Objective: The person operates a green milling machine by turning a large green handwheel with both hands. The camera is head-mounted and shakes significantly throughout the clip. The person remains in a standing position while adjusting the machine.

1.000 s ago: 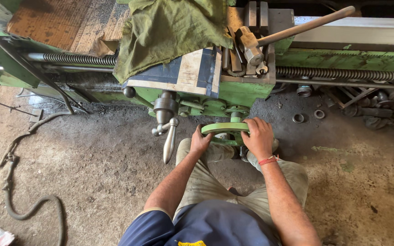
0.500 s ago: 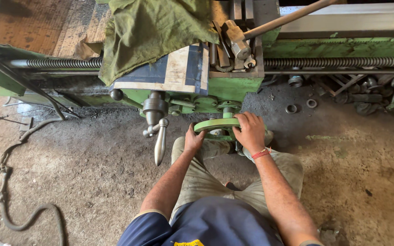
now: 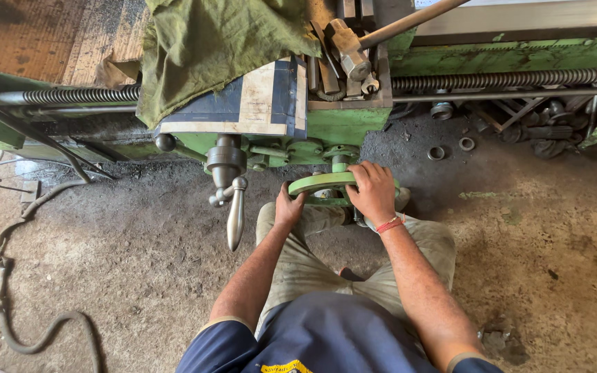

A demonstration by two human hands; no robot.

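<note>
While seen from the head view, the green handwheel (image 3: 323, 182) sits on the front of the green lathe carriage (image 3: 326, 128), just above the person's knees. Left hand (image 3: 289, 208) grips the wheel's left rim from below, fingers curled under, thumb up against the edge. Right hand (image 3: 373, 192) lies clenched over the right rim, fingers (image 3: 367, 170) wrapped across the top, red wrist thread (image 3: 389, 224) showing. Steel lever handle (image 3: 235, 215) hangs just left of the left hand. Hammer (image 3: 350, 47) rests on top beside an olive cloth (image 3: 209, 48).

Soft even daylight, sharp focus
</note>
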